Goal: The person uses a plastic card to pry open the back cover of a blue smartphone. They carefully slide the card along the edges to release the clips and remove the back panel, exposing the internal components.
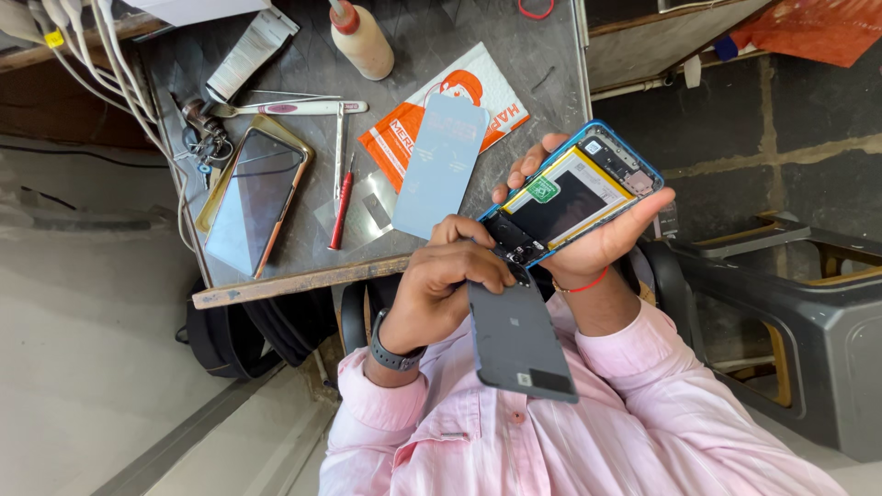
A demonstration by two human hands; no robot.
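Grey, scratched tabletop (514, 55) fills the upper half of the head view, concrete floor to the left. At centre the left hand (450, 276) is curled, fingertips pinched at the camera end of an opened phone (574, 193) — what the tips grip is too small to tell. Its wrist wears a dark watch (393, 354). At two o'clock, the right hand (597, 243) cups the phone from beneath, battery side up. At six o'clock a grey back cover (519, 340) lies on the pink shirt (588, 432). At ten o'clock — a red-handled screwdriver (342, 207), pale blue film (441, 165), another phone (253, 197).
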